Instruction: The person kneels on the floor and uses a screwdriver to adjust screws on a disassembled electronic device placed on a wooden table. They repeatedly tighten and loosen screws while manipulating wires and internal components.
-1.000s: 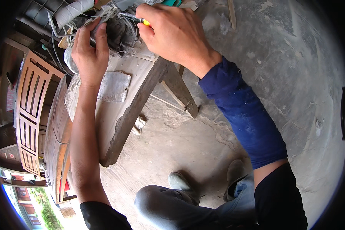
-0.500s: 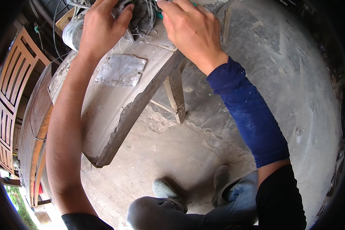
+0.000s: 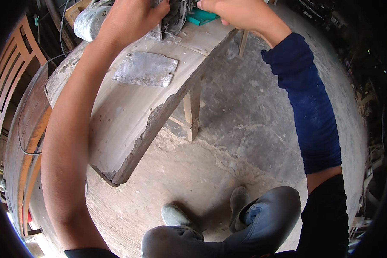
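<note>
My left hand [image 3: 133, 17] is at the top edge, its thumb and partly cropped fingers curled at a dusty grey mechanical assembly [image 3: 176, 19] with loose wires; what they grip is hidden. My right hand [image 3: 245, 15] reaches to the assembly's right side, fingers closed and largely cropped; their contents cannot be made out. Under it lies a teal flat object [image 3: 200, 16]. A rounded grey metal housing [image 3: 87, 26] sits left of my left hand. A worn grey plate [image 3: 144, 69] lies on the rough wooden bench [image 3: 124, 137].
A slatted wooden furniture frame [image 3: 8, 77] and a curved plank [image 3: 30, 124] with a cable stand at the left. The bench's wooden leg [image 3: 191, 112] rests on cracked concrete floor [image 3: 241, 142]. My legs [image 3: 262, 215] are below, and dark clutter [image 3: 361, 94] lines the right rim.
The view has shifted, carrying both hands up and right toward the top edge. The yellow-handled screwdriver seen in my right hand is out of sight now. More of the teal object shows.
</note>
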{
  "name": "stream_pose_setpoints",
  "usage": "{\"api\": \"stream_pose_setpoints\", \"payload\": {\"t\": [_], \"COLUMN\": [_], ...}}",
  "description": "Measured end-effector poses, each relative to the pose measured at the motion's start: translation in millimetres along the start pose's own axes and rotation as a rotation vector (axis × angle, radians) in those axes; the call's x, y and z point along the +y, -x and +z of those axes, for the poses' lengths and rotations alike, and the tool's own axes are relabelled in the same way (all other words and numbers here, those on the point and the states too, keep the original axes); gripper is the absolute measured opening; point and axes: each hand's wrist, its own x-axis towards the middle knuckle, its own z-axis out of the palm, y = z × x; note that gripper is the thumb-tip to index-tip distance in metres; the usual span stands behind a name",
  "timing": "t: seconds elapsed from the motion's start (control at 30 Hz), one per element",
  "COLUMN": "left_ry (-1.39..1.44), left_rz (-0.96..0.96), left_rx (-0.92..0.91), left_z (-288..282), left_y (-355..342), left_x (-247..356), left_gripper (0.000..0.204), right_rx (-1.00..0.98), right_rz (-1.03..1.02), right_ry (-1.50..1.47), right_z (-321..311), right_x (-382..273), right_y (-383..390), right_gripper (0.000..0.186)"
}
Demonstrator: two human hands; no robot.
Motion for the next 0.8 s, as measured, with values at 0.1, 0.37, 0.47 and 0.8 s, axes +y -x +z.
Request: {"api": "stream_pose_setpoints", "payload": {"t": [0.1, 0.37, 0.47, 0.8], "left_ry": [0.046, 0.028, 0.016, 0.0], "left_rz": [-0.027, -0.031, -0.023, -0.01], "left_rx": [0.002, 0.009, -0.007, 0.036], "left_z": [-1, 5, -4, 3], "left_y": [3, 2, 4, 3], "left_x": [-1, -5, 2, -4], "left_gripper": [0.035, 0.036, 0.035, 0.034], "right_rx": [-0.087, -0.14, 0.043, 0.129], "right_rz": [0.27, 0.349, -0.239, -0.348], "right_ry": [-0.288, -0.272, 0.311, 0.528], "right_z": [-3, -19, -8, -3], "right_x": [-9, -3, -19, -4], "right_y": [3, 3, 28, 33], "right_gripper": [0.016, 0.017, 0.018, 0.02]}}
